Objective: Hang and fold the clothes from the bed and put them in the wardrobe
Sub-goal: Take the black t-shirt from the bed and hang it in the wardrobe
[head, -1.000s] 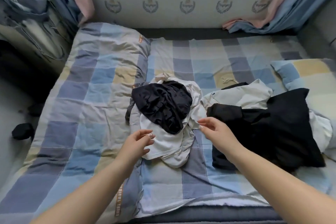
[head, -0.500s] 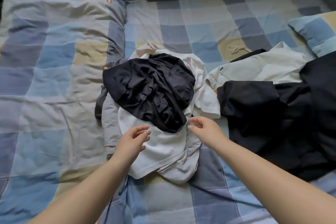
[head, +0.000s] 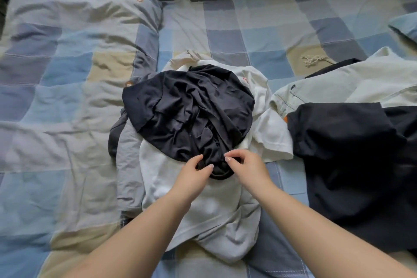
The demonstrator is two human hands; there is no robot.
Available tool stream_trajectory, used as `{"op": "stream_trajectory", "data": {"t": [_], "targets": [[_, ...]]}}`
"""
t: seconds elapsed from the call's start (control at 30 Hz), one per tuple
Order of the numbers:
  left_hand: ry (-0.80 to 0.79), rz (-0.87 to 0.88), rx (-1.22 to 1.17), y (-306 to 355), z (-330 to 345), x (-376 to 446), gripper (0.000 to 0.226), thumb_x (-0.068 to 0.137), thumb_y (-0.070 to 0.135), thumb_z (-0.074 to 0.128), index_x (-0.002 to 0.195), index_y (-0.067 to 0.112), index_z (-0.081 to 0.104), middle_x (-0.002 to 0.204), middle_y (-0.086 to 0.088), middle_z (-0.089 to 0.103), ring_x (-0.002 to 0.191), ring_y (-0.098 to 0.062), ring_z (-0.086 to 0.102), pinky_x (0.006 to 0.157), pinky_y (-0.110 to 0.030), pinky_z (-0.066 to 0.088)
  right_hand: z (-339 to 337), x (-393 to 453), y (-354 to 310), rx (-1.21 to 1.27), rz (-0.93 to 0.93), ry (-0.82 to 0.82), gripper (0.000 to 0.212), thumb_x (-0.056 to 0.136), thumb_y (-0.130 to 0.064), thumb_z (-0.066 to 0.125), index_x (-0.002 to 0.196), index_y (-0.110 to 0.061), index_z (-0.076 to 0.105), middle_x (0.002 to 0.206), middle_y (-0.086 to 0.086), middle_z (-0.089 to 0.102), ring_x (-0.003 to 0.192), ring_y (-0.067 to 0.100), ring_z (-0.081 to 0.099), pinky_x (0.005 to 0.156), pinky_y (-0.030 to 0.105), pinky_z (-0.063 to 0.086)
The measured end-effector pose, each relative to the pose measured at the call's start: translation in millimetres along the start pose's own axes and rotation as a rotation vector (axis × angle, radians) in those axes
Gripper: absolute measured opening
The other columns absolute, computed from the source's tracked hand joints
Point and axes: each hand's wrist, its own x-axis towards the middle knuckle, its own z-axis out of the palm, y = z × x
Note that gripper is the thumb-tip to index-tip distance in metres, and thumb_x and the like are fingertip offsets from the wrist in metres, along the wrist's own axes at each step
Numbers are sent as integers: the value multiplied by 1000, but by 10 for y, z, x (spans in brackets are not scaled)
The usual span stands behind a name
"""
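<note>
A crumpled black garment (head: 187, 110) lies on top of a white shirt (head: 203, 207) in the middle of the checked bed (head: 259, 36). A grey garment (head: 128, 165) pokes out under the pile's left side. My left hand (head: 194, 176) and my right hand (head: 248, 165) are both at the black garment's near edge, fingers curled onto the fabric. The left thumb and fingers pinch the hem. The right fingertips touch it; whether they grip is not plain.
A pale green shirt (head: 338, 88) and a large black garment (head: 361, 165) lie to the right. A folded checked duvet (head: 67, 74) covers the left half of the bed. A pillow corner (head: 406, 27) shows at the right edge.
The view has moved closer over the pile. Both hands moved forward and inward from the white shirt to the black garment's near edge, and their fingers curled onto it.
</note>
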Motion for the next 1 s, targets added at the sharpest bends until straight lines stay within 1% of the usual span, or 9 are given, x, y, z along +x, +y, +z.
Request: {"op": "stream_trajectory", "data": {"t": [0.07,0.17,0.27,0.37,0.47,0.57,0.77,0.9,1.0], "targets": [[64,24,-87,123,-27,-45,52,92,23,60,140,19,42,144,-4,42,126,-16,46,100,-32,43,-61,-79,-161,288,66,72,17,86,-18,66,97,-27,57,91,-10,64,88,8,60,73,19,44],[109,144,-134,432,-98,-175,54,90,11,62,140,16,42,135,-1,49,118,-17,55,90,-24,42,-229,-220,-529,579,172,-89,17,88,-10,60,101,-20,66,99,3,72,89,14,65,68,22,49],[104,282,-111,825,-192,-417,46,84,4,63,123,26,54,118,4,63,106,-13,63,91,-29,50,-539,-440,-919,570,74,-257,34,87,-1,53,83,-25,76,87,-2,74,82,11,67,72,22,51],[177,414,-23,1213,-302,-726,41,77,5,67,92,39,52,96,13,64,88,1,64,74,-18,53,-915,-746,-1326,454,-27,-301,38,86,3,53,83,-30,73,83,-10,73,82,5,66,76,18,51],[334,363,36,1575,-448,-996,32,79,12,67,101,27,49,103,3,59,97,-16,61,84,-35,54,-1279,-1096,-1741,416,-89,-364,36,88,1,53,89,-30,72,89,-5,73,89,12,67,86,28,53],[493,301,20,1982,-665,-1273,19,86,20,61,100,19,47,111,-10,58,100,-27,58,90,-45,49,-1768,-1457,-2203,456,-137,-414,30,91,1,52,96,-20,73,90,0,73,89,13,68,80,24,55],[542,366,-8,2746,-1129,-2023,9,87,12,53,94,17,54,90,0,61,91,-29,60,80,-38,49,-2833,-2004,-2965,463,-294,-196,36,90,0,52,86,-25,77,91,1,75,87,13,69,76,21,55],[526,443,124,3142,-1288,-2515,17,85,6,54,96,18,55,96,-2,62,89,-23,58,72,-30,43,-3361,-2274,-3351,472,-360,-33,39,91,-1,52,82,-30,77,88,-7,75,82,5,68,69,14,51],[514,476,251,3350,-1438,-2850,19,82,4,56,91,21,57,94,-2,64,88,-21,60,73,-29,44,-3731,-2459,-3532,492,-360,97,35,91,-3,53,83,-28,76,76,-8,72,65,4,65,53,14,48]]}}
